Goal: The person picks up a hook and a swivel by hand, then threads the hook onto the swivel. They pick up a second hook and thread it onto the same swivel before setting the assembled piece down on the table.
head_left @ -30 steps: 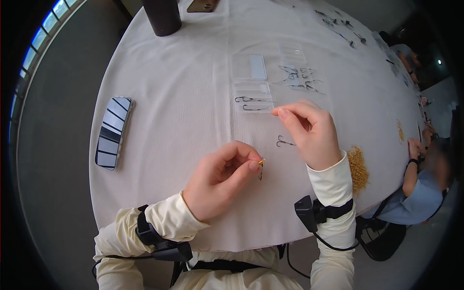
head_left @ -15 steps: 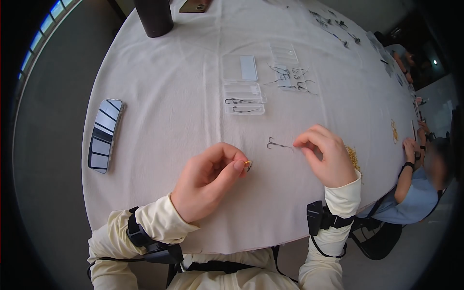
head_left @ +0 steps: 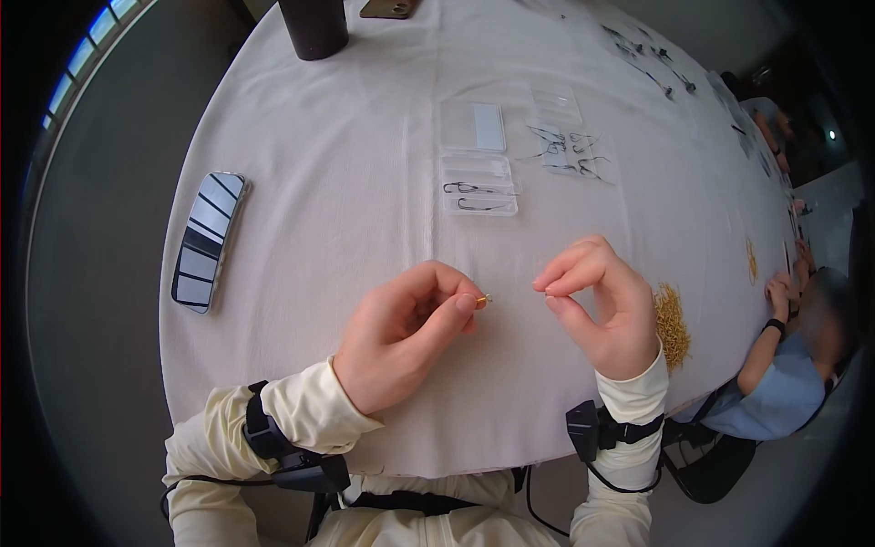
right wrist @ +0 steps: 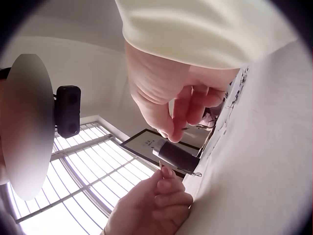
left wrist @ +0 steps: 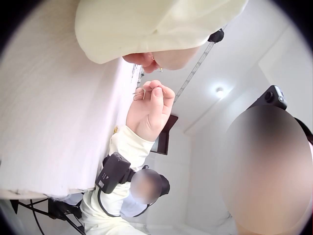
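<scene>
Over the white tablecloth (head_left: 346,182) my left hand (head_left: 469,301) pinches a tiny gold piece (head_left: 486,298) between thumb and forefinger. Just to its right, my right hand (head_left: 545,290) is raised off the cloth and pinches a thin dark wire hook (left wrist: 138,92) at its fingertips, the other fingers curled. The two pinches face each other a few centimetres apart. From the right wrist view the left hand (right wrist: 156,198) holds its small piece up below the right hand's fingers (right wrist: 183,110).
A clear box (head_left: 480,193) with two hooks, another clear box (head_left: 474,126) and loose hooks (head_left: 570,150) lie farther back. A phone (head_left: 208,239) lies left, a dark cup (head_left: 314,27) at the far edge, a gold pile (head_left: 673,321) right. A person (head_left: 784,365) sits at right.
My right hand came down to the hook lying on the cloth, took it and lifted it towards the left hand. The left hand kept its pinch on the gold piece.
</scene>
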### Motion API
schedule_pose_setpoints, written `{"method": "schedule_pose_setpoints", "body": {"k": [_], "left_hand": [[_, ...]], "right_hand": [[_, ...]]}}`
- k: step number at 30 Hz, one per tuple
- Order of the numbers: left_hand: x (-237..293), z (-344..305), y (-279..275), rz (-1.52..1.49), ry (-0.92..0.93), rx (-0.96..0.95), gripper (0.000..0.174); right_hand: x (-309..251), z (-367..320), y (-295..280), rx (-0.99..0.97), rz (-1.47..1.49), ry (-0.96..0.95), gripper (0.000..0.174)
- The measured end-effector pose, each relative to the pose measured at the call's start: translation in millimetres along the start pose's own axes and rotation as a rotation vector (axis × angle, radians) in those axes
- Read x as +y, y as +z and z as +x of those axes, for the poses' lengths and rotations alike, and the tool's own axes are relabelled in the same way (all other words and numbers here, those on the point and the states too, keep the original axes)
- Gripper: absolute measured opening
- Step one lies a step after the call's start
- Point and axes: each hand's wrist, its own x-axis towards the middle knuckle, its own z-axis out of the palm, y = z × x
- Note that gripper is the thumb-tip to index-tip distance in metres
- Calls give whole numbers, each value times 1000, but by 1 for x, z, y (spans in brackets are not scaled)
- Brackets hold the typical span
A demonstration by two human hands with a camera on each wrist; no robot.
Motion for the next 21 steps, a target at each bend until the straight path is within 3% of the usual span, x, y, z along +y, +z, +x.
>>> {"method": "schedule_pose_setpoints", "body": {"k": [5,10,21], "left_hand": [[-6,2,4,11,78,52,17],[-6,3,5,-33,67,56,16],[-7,5,5,-80,41,42,14]], "right_hand": [[-7,1,22,-11,-42,3,17],[-10,-4,34,121,65,122,23],[-8,-6,35,82,60,140,27]]}}
